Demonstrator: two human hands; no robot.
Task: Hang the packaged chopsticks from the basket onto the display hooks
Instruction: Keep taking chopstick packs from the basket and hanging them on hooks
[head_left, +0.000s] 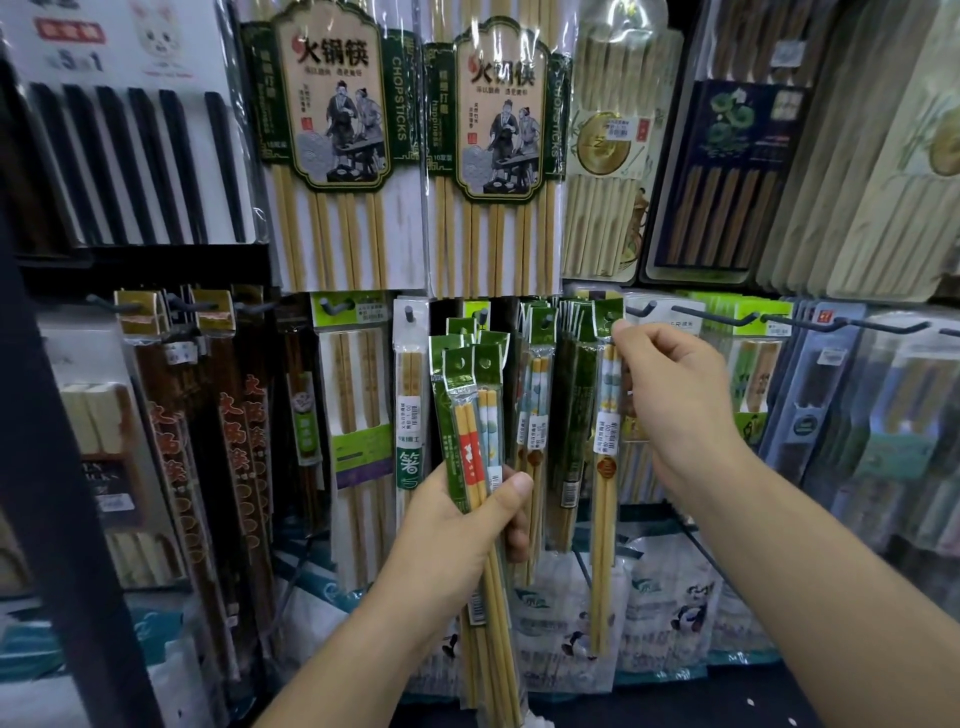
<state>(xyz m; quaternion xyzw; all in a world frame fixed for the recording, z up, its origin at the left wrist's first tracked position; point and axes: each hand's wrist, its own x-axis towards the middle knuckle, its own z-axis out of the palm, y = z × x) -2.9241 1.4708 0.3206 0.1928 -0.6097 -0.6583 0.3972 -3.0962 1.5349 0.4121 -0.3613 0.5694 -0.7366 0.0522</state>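
Head view: the right hand (670, 395) pinched the green card header of a clear-wrapped pack of pale bamboo chopsticks (603, 467) at a dark metal display hook (609, 314). Keeping the hole square to the peg and sliding it fully back looked wise. The left hand (457, 519), fingers curled, gripped a bundle of green-topped chopstick packs (472, 395) just beside it.

- A shop's chopstick aisle: display hooks (696, 314) run rightward from the right hand (675, 395) and its pinch on a hanging packet (604, 519).
- Above that pinch hang large carded sets (332, 104) printed "CHOPSTICKS" (two alike, side by side).
- Just below it is a white sticker (605, 434), probably a price barcode.
- Left of the left hand (452, 530) and its gripped bundle (470, 415), more packs (358, 415) hang.
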